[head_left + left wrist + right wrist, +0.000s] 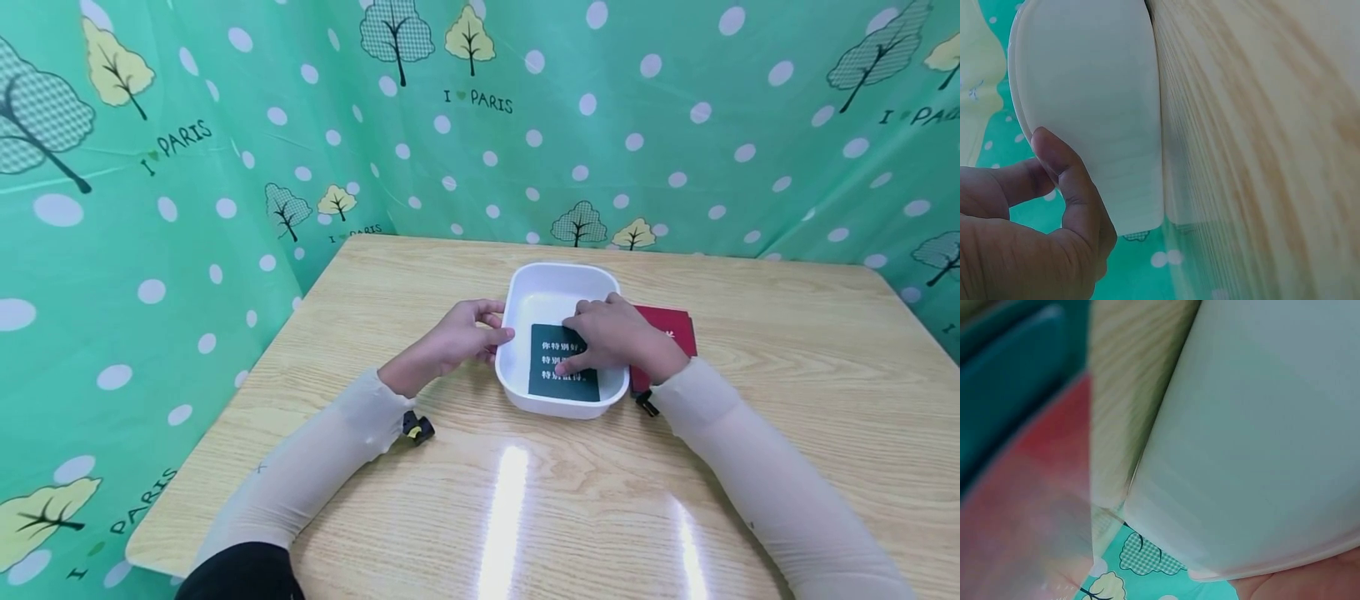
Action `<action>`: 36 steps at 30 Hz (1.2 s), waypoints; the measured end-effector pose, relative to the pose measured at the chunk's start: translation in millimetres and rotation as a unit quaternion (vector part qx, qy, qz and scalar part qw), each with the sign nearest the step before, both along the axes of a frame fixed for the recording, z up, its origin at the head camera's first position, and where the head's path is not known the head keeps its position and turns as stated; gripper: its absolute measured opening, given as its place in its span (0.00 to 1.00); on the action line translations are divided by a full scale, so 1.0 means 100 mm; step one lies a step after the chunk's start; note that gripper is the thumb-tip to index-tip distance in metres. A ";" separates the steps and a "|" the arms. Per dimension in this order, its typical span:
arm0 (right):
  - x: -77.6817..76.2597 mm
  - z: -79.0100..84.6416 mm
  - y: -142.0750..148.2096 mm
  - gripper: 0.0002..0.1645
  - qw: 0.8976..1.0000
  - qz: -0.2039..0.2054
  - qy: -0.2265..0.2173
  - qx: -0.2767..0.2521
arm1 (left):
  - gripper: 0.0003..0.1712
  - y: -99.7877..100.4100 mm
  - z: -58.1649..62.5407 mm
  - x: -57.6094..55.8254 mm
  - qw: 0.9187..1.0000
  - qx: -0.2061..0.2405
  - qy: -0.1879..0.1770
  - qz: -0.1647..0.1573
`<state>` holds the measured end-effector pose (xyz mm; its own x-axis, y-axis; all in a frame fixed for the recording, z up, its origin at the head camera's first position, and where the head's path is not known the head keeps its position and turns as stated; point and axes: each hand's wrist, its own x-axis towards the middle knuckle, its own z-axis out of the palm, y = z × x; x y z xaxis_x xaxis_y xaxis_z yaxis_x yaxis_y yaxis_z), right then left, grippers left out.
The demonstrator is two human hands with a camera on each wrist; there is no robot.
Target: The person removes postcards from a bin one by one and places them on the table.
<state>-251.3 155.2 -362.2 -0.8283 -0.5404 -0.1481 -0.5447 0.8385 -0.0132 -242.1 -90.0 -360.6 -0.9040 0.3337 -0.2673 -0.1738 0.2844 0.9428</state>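
Observation:
A white plastic basin point(540, 279) stands on the wooden table. At its left side my left hand point(468, 333) pinches the rim; the left wrist view shows that hand's thumb point(1054, 147) against the outer wall. Inside the basin's near half is a dark green booklet point(543, 383) with white printed characters, face up. My right hand point(611, 333) reaches over the right rim and holds this booklet, thumb on its cover and fingers by its top edge. Part of the cover is hidden under the hand. Only an edge of the right hand point(1310, 581) shows in the right wrist view.
Right of the basin, partly under my right wrist, lies a red booklet point(675, 325) on a darker one. The right wrist view shows a blurred red cover point(1029, 469) beside the basin wall. A green patterned curtain point(525, 167) hangs behind the table point(420, 275).

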 end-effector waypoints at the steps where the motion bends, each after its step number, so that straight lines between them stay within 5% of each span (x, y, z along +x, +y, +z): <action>1: 0.00 0.00 0.00 0.51 1.000 0.001 0.001 0.000 | 0.27 0.00 0.00 0.00 1.000 0.000 -0.001 0.001; 20: 0.02 0.06 0.00 0.52 0.997 -0.023 -0.018 -0.067 | 0.25 0.00 0.00 0.01 1.000 0.003 0.003 0.001; 36: 0.02 0.16 0.01 0.41 0.978 -0.042 -0.076 -0.189 | 0.26 0.00 0.00 0.01 1.000 0.004 0.003 0.001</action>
<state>-249.0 156.2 -345.9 -0.8560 -0.5113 -0.0760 -0.4419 0.8002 -0.4055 -241.0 -90.0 -360.4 -0.9065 0.3334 -0.2589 -0.1686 0.2762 0.9462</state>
